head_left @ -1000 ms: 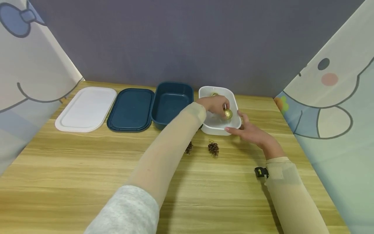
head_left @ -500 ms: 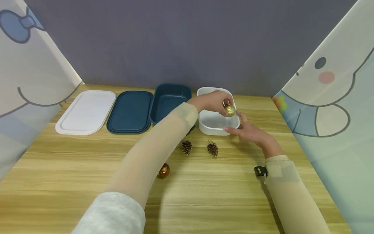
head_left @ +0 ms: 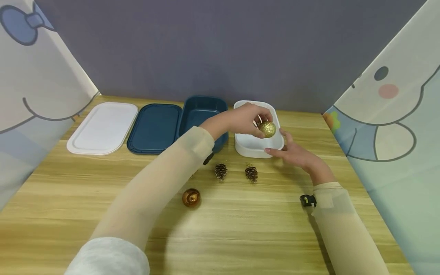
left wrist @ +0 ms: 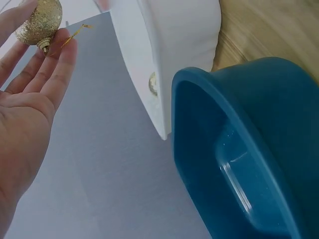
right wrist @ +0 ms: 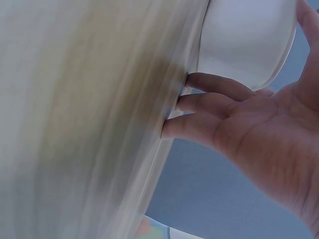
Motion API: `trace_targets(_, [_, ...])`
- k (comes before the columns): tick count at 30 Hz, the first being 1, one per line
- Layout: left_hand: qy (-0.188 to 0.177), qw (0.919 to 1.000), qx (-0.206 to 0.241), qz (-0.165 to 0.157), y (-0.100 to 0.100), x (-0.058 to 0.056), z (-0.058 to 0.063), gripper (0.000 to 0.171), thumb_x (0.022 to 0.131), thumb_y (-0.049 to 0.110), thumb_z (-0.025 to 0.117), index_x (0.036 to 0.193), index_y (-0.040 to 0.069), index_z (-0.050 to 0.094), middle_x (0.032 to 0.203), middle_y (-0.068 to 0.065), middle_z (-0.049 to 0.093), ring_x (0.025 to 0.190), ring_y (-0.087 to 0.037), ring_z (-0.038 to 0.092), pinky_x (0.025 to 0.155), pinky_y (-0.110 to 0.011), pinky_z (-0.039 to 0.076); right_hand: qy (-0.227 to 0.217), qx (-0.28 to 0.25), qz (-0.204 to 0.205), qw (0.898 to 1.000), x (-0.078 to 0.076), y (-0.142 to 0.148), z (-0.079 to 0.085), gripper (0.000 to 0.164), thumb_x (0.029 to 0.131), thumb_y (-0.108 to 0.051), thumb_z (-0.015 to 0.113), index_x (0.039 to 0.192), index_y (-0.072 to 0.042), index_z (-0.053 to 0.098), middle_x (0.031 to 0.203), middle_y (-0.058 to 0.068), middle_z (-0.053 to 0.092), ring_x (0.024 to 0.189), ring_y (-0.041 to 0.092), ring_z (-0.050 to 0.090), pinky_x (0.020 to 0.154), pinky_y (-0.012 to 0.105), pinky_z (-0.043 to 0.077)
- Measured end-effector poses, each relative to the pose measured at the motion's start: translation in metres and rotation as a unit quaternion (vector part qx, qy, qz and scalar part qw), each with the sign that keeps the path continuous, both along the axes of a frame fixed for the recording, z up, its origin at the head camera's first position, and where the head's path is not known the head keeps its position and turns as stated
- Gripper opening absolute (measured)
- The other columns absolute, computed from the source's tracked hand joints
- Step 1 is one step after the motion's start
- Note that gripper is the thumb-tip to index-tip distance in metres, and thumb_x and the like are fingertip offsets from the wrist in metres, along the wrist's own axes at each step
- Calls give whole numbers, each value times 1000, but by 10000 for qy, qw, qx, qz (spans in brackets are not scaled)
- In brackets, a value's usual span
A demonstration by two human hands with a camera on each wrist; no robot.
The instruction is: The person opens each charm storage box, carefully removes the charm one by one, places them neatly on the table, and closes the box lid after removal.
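Observation:
My left hand (head_left: 245, 119) pinches a gold glitter ball ornament (head_left: 267, 129) by its top, above the white box (head_left: 252, 152). A gold string loop trails by the fingertips in the left wrist view, where another gold ornament (left wrist: 153, 84) shows inside the white box. My right hand (head_left: 297, 154) holds that box at its front right corner, thumb at the front rim and index finger along the right side. Its other fingers (right wrist: 192, 127) reach down to the table in the right wrist view. Two brown pinecones (head_left: 221, 172) lie in front of the boxes.
Left of the white box stands a dark blue box (head_left: 220, 145), partly behind my left arm. Beside it lie a blue lid (head_left: 152, 130) and a white lid (head_left: 102, 128). A shiny copper ball (head_left: 191, 198) sits nearer me; a grey wall (head_left: 220, 49) rises behind.
My left hand has lifted the gold ball up out of the white box. The left forearm has swung left, uncovering the pinecone and the copper ball. My right hand has stayed at the box corner.

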State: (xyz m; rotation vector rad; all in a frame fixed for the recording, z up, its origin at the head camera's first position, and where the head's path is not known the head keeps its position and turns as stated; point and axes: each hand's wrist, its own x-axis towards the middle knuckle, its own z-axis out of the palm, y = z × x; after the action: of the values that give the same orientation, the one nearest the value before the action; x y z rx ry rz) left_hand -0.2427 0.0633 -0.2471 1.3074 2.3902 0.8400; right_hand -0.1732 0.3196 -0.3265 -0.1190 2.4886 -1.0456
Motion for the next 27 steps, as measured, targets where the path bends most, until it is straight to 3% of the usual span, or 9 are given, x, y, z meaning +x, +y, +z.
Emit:
trace_targets(7, [-148, 9997, 197, -46, -20, 18, 0, 50, 97, 20, 80, 143, 14, 62, 131, -1, 68, 116, -12, 67, 102, -26, 56, -16, -25, 17, 10000, 0, 1, 0, 116, 100, -64, 63, 167, -27, -24, 162, 32, 43, 154, 46, 40, 122, 68, 37])
trace_targets(13, [20, 9993, 348, -159, -39, 39, 0, 47, 97, 20, 81, 141, 17, 66, 126, 3, 69, 116, -13, 65, 104, -33, 58, 39, 1, -11, 10000, 1, 3, 1, 117, 100, -65, 64, 168, -27, -23, 162, 33, 42, 153, 47, 42, 122, 69, 37])
trace_targets(20, [293, 9992, -20, -288, -68, 69, -5, 44, 98, 19, 79, 140, 17, 68, 130, 5, 71, 113, -14, 65, 104, -38, 57, 61, 179, -43, 9998, 2, 2, 0, 119, 98, -70, 63, 168, -28, -23, 161, 36, 42, 152, 50, 42, 122, 69, 36])
trace_targets(27, [496, 9974, -379, -360, -99, 99, -15, 47, 97, 21, 81, 142, 21, 68, 137, 8, 69, 125, -15, 62, 113, -41, 50, 57, 183, -42, 9998, 2, 3, 0, 118, 99, -68, 63, 168, -27, -24, 161, 37, 40, 152, 50, 40, 122, 68, 37])
